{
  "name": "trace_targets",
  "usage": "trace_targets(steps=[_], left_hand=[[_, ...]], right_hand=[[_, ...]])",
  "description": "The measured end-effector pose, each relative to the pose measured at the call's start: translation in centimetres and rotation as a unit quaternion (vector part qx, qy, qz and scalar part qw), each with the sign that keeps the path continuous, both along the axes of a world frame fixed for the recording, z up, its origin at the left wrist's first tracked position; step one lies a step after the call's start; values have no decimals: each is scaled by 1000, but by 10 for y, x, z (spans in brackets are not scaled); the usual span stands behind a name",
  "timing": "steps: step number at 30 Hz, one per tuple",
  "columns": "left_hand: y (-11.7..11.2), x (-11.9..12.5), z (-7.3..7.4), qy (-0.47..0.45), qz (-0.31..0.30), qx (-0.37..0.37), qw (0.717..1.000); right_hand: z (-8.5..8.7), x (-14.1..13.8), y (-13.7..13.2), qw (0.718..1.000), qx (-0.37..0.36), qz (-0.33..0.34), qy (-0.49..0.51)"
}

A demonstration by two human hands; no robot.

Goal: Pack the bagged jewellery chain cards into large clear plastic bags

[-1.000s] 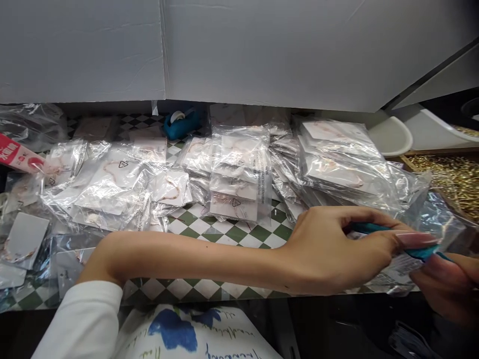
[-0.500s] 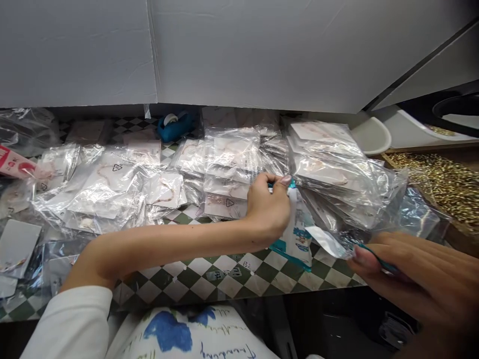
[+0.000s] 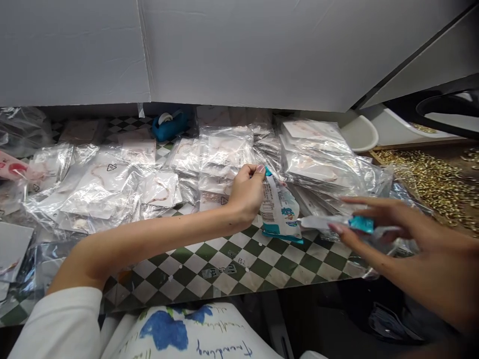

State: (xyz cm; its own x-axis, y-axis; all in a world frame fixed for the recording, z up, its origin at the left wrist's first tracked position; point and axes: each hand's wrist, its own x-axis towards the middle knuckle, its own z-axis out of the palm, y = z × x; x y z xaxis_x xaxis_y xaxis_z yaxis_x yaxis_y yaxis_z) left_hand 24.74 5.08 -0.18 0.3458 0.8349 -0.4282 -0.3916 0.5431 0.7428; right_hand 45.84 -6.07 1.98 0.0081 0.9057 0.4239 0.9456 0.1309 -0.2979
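My left hand (image 3: pixel 247 192) is pinched on the top corner of a white and teal printed plastic packet (image 3: pixel 280 209), which stands tilted over the checked table cover. A barcode shows on the packet's side. At the right, my right hand (image 3: pixel 407 244) has its thumb and fingers spread apart and is a little blurred. Between them is a torn white strip with a teal end (image 3: pixel 361 224), close to the thumb tip; no firm grip on it shows. Clear bags with carded bracelets (image 3: pixel 318 167) are stacked just behind the packet.
More bagged cards (image 3: pixel 105 184) cover the left of the table. A blue tape dispenser (image 3: pixel 170 125) stands at the back, below a large grey-white panel (image 3: pixel 239 55). Small gold pieces (image 3: pixel 430 184) fill a wooden tray at the right, near a white bin (image 3: pixel 361 134).
My left hand has shifted left with the packet, whose barcode side now shows. My right hand has risen and its fingers have spread from around the torn strip.
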Motion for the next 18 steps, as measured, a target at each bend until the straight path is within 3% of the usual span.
trace_targets(steps=[3, 6, 12, 18], left_hand=[[-3, 0, 0, -58, -22, -16, 998], [-5, 0, 0, -81, -26, -12, 996], [-10, -2, 6, -86, -64, 14, 994], [-15, -2, 9, -77, -97, 49, 991]], right_hand=[[15, -33, 9, 995, 82, 53, 7], [16, -54, 18, 987, 117, 110, 0], [-8, -53, 33, 989, 73, 123, 46], [-10, -54, 38, 982, 38, 126, 135]])
